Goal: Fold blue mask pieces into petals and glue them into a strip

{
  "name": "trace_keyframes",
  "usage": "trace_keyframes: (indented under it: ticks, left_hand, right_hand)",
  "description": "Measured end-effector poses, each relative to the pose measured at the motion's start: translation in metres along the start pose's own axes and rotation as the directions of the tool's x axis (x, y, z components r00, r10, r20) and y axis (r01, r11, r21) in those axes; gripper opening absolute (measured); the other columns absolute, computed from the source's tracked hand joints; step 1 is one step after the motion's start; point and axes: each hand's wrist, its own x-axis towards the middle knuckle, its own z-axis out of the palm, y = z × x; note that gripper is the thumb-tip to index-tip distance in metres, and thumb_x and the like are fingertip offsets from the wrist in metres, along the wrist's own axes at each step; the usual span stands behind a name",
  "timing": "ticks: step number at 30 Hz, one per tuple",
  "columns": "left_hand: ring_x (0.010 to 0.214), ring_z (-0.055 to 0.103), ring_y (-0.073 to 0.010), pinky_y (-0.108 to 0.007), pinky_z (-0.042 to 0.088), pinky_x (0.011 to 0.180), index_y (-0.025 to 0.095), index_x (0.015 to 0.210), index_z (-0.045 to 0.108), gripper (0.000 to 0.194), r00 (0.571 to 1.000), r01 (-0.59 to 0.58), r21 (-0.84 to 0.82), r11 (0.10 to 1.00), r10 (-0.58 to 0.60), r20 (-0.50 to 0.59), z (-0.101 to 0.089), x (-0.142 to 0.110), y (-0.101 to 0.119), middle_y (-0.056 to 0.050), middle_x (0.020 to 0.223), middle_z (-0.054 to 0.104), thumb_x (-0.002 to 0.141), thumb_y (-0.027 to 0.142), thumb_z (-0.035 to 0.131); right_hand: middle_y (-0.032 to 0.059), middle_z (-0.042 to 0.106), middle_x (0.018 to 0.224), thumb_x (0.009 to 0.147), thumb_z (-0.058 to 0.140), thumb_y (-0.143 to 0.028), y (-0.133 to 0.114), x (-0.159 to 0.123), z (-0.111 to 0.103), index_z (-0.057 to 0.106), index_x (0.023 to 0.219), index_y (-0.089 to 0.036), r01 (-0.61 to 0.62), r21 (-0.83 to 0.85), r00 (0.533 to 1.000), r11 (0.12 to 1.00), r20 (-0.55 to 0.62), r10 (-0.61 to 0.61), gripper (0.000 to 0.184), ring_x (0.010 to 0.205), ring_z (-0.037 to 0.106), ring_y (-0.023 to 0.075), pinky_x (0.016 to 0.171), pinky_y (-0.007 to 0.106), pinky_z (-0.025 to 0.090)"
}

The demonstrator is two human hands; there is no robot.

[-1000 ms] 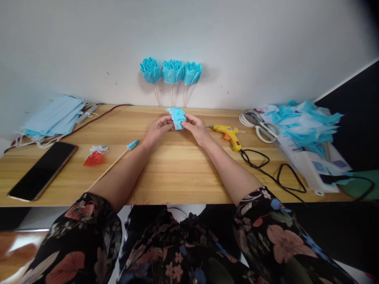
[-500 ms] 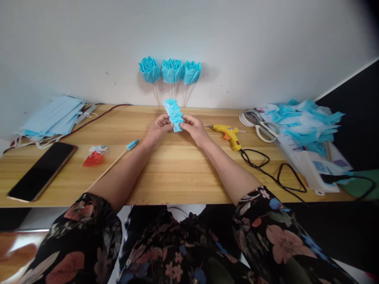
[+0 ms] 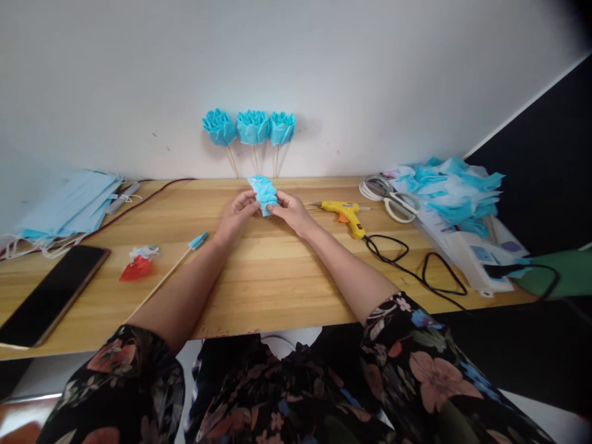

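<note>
Between my hands is a small stack of light-blue fabric petals (image 3: 263, 190), ruffled along its length. My left hand (image 3: 241, 211) pinches its left edge, and my right hand (image 3: 289, 211) grips its lower right side with the thumb on top. Behind it, three blue fabric flowers (image 3: 252, 127) on thin sticks lean against the wall. Left of my left forearm lies a stick with a small blue tip (image 3: 198, 241). To the right of my right hand rests a yellow glue gun (image 3: 345, 213) with a black cord.
A pile of blue face masks (image 3: 69, 203), a phone (image 3: 54, 295) and a red packet (image 3: 139, 264) are on the left. At right are scissors (image 3: 400, 206), a tape roll (image 3: 370, 188), blue fabric scraps (image 3: 456, 185) and a white power strip (image 3: 483, 262).
The view has shifted, so the table and flowers appear lower and more to the left. The petal stack looks shorter and more bunched, and my right fingers reach further behind it.
</note>
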Motion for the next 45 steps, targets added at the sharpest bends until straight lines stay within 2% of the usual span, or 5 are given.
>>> trace_keyframes:
  ticks: [15,19,26,34,45]
  left_hand:
    - [0.083,0.066,-0.0175,-0.030,0.050,0.074,0.021,0.103,0.066,0.042,1.000,-0.001,-0.031,1.000,0.001,-0.007,0.002,0.000,0.001,-0.005,0.093,0.075,0.067,0.033,0.084]
    - [0.080,0.066,-0.0166,-0.029,0.049,0.071,0.021,0.104,0.067,0.041,1.000,-0.003,-0.041,0.999,0.003,-0.021,0.001,0.001,0.001,-0.004,0.093,0.075,0.068,0.033,0.083]
    - [0.072,0.063,-0.0136,-0.026,0.049,0.067,0.020,0.100,0.068,0.039,0.999,-0.025,-0.065,0.998,0.026,0.020,0.000,0.002,-0.001,-0.002,0.086,0.073,0.067,0.031,0.087]
    - [0.080,0.066,-0.0142,-0.028,0.052,0.075,0.022,0.101,0.069,0.039,0.999,-0.005,-0.207,0.978,-0.005,-0.052,-0.004,0.004,-0.003,-0.001,0.090,0.072,0.067,0.027,0.088]
    - [0.071,0.061,-0.0121,-0.027,0.048,0.070,0.021,0.101,0.067,0.039,0.999,-0.004,-0.160,0.987,-0.002,-0.033,-0.002,0.004,-0.004,0.000,0.085,0.070,0.069,0.033,0.087]
  right_hand:
    - [0.0013,0.077,0.096,0.071,0.078,-0.041,-0.003,-0.003,-0.003,0.075,0.103,-0.018,-0.033,0.010,0.999,0.999,0.042,0.033,0.039,0.091,0.067,0.0186,0.087,0.033,0.054]
    - [0.0038,0.078,0.103,0.073,0.077,-0.047,-0.003,-0.004,-0.006,0.075,0.111,-0.020,-0.048,0.030,0.999,0.998,-0.020,0.049,0.047,0.097,0.068,0.0207,0.086,0.033,0.055]
    - [0.0034,0.080,0.103,0.067,0.082,-0.042,0.006,0.002,-0.006,0.077,0.102,-0.020,0.025,0.050,0.997,0.998,-0.079,-0.021,0.042,0.100,0.070,0.0213,0.094,0.036,0.055]
    - [0.0032,0.076,0.119,0.074,0.077,-0.041,0.001,-0.001,-0.010,0.076,0.113,-0.026,-0.089,0.208,0.996,0.974,0.000,0.091,0.042,0.104,0.069,0.0197,0.074,0.028,0.060]
    - [0.0021,0.075,0.102,0.072,0.078,-0.034,0.004,-0.001,-0.006,0.070,0.116,-0.022,-0.046,0.041,0.997,0.998,0.064,0.043,0.047,0.092,0.064,0.0178,0.071,0.027,0.057]
